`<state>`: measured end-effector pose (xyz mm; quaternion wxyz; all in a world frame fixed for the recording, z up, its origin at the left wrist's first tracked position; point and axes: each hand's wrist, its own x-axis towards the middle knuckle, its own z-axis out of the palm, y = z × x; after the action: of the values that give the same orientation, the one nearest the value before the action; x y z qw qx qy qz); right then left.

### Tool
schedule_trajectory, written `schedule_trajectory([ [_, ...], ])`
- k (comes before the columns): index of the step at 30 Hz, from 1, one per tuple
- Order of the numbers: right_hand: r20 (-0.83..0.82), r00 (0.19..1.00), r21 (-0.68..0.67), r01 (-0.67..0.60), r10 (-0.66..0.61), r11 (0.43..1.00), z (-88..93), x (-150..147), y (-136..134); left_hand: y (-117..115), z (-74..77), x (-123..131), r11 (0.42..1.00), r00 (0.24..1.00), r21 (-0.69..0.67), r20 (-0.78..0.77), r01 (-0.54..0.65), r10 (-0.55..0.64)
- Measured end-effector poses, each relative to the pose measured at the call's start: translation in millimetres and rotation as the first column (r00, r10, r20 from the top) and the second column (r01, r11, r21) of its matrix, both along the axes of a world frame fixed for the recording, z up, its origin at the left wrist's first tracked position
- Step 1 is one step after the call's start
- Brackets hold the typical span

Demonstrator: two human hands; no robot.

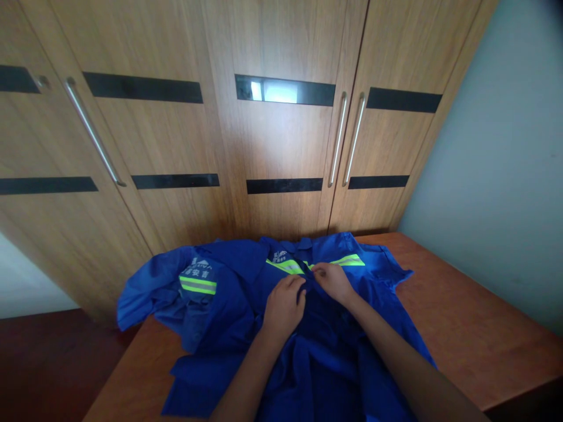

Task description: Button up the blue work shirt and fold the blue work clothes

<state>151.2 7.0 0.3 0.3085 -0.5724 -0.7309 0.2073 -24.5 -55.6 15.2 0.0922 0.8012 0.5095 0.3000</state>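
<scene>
The blue jacket [316,343] lies spread on the bench [448,305], maybe so its front is easy to reach. The right hand [332,281] pinches the front edge; the left hand [284,302] curls close by, but I can't tell if it grips.

Spread blue shirt [314,328], perhaps unfastened

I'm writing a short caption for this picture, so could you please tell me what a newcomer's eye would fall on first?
Probably the vivid blue clothing spread over the reddish-brown table, with its bright yellow-green stripes. Next, the left hand and right hand, close together at the front of the clothing, just below the picture's middle. Behind them stands a tall wooden wardrobe with dark horizontal bands.
</scene>
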Motion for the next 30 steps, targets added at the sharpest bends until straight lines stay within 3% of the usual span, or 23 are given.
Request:
schedule_trajectory([
  [7, -0.343, 0.936, 0.035, -0.067, 0.075, 0.997, 5.4, 0.2, -7.7, 5.4, -7.3, 4.7, 0.997, 0.997, -0.063, 0.059, -0.041, 0.045],
  [11, -0.559, 0.819, 0.027, -0.137, 0.128, 0.99, 13.6, 0.0, -20.9, 9.1, -9.9, 2.7, 0.995, 0.994, -0.086, 0.089, -0.054, 0.061],
  [13, -0.626, 0.774, 0.016, -0.111, 0.097, 0.994, 14.0, 3.3, -25.0, 10.3, -9.3, 1.0, 0.996, 0.994, -0.076, 0.101, -0.039, 0.047],
  [18, -0.351, 0.929, -0.025, 0.119, -0.12, 0.993, -0.4, 16.1, -21.9, 8.7, -6.6, 0.5, 0.997, 0.993, -0.081, 0.116, 0.012, -0.002],
  [21, -0.228, 0.966, -0.022, 0.118, -0.12, 0.993, -3.5, 17.6, -21.5, 7.6, -9.8, 1.3, 0.996, 0.992, -0.091, 0.127, 0.01, 0.002],
  [24, -0.122, 0.985, 0.071, 0.132, -0.122, 0.989, 8.2, 10.0, -32.0, 8.5, -14.0, 0.3, 0.995, 0.989, -0.099, 0.147, 0.011, 0.003],
  [27, 0.083, 0.993, 0.267, 0.06, -0.085, 0.962, 25.0, -4.2, -50.8, 10.9, -16.4, -1.4, 0.996, 0.984, -0.091, 0.176, 0.013, 0.003],
  [30, 0.31, 0.951, 0.32, -0.109, 0.005, 0.941, 31.7, -17.9, -67.0, 13.5, -17.8, -2.1, 0.996, 0.978, -0.091, 0.206, 0.008, 0.011],
])
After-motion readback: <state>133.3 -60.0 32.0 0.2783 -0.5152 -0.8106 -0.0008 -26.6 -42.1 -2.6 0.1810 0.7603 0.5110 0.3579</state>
